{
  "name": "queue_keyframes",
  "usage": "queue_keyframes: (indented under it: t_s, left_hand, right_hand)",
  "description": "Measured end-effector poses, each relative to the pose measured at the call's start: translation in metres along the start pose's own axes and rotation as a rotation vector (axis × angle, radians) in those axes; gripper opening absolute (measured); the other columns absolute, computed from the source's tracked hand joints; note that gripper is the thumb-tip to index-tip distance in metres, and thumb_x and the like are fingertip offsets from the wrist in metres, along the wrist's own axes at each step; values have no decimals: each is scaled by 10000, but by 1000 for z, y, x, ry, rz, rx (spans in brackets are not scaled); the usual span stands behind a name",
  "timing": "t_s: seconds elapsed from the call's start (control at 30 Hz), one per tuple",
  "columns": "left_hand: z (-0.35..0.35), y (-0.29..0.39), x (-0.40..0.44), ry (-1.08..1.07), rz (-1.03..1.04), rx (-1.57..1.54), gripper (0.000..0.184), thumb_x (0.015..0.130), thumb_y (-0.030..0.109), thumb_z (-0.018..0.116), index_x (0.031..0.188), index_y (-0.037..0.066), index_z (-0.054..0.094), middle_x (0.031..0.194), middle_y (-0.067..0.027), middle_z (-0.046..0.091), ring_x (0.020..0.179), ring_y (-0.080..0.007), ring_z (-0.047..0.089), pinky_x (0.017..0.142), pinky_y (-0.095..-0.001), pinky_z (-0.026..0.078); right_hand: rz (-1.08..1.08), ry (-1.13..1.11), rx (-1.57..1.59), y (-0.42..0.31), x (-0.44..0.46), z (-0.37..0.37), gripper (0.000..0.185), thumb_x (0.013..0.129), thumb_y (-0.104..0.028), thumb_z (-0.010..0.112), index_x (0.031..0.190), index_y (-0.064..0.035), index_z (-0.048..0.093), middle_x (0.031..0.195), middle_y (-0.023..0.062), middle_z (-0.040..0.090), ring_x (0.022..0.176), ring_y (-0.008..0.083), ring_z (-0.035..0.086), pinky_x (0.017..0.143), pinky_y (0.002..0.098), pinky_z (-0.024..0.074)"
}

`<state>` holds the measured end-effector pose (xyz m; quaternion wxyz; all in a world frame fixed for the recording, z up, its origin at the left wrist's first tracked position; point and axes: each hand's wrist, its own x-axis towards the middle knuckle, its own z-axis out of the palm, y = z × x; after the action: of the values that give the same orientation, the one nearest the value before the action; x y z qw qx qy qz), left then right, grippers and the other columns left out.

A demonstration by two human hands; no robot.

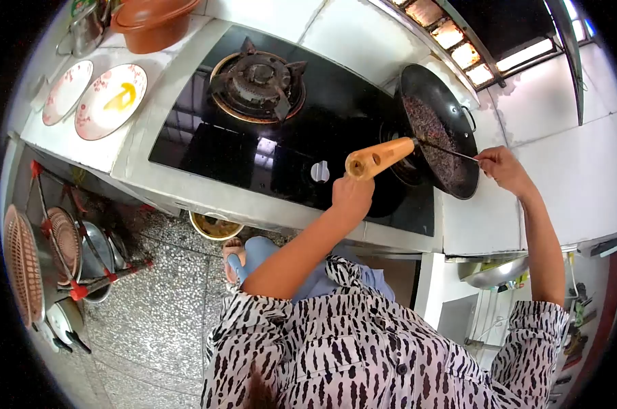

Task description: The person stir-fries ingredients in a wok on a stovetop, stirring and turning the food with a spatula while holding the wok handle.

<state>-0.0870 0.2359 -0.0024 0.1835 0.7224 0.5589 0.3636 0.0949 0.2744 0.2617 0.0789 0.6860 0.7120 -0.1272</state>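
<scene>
A black wok [464, 146] sits over the right-hand burner, its wooden handle [380, 158] pointing towards me. Dark, finely chopped food [428, 126] lies in the wok. My right hand [503, 169] is closed on the end of a long thin metal utensil [458, 154] that reaches across the wok; its working end is hidden. My left hand [353, 198] is closed just below the end of the wooden handle, over the hob's front. Its fingertips are hidden, and I cannot tell what they grip. A silver knob [320, 172] is just left of that hand.
The black glass hob [206, 146] has a bare left burner [259, 78]. Two patterned plates, one with yellow liquid [121, 97], and a lidded brown pot [148, 31] stand on the left counter. Below are a rack with baskets [22, 266] and a bucket [216, 227].
</scene>
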Motion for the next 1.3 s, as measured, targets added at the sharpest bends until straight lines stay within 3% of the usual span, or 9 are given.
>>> queue_keyframes:
  t_s: [0.23,0.33,0.43,0.73,1.13,1.3]
  left_hand:
    - [0,3,3,37,74,145,98,630,45,577,726,53,597,658,-70,589,667,-201,587,520,-281,469]
    - [2,4,4,23,89,85,117,627,18,572,742,11,548,722,-110,566,671,-238,592,536,-325,488]
    - [5,5,5,72,73,176,90,641,48,572,728,40,594,703,-77,580,675,-189,591,540,-260,476]
    - [3,8,8,7,76,150,84,650,51,574,727,27,599,723,-83,580,687,-195,595,549,-271,482]
    - [-4,9,7,-40,135,169,42,625,75,588,650,85,619,666,-66,603,679,-198,595,541,-279,475]
    - [4,7,7,63,184,202,48,626,76,583,653,88,620,658,-65,603,669,-194,594,544,-280,476]
  right_hand:
    - [31,-3,-19,5,3,-4,196,788,-129,512,839,42,595,566,26,492,505,87,438,465,250,363]
    - [17,23,-6,2,0,-4,204,789,-148,516,848,30,595,558,15,479,474,76,415,424,238,345]
    - [40,31,26,10,3,-3,207,789,-162,520,847,21,597,537,4,458,449,71,389,386,233,317]
    - [54,-1,30,1,-3,-8,187,798,-167,520,791,5,592,548,-8,459,458,65,388,376,216,288]
    - [155,11,100,6,-2,-11,168,796,-183,540,800,-26,598,543,-19,440,451,51,366,360,207,277]
    - [135,-2,99,15,0,-14,158,784,-157,527,823,-20,595,548,-18,437,458,56,366,372,212,277]
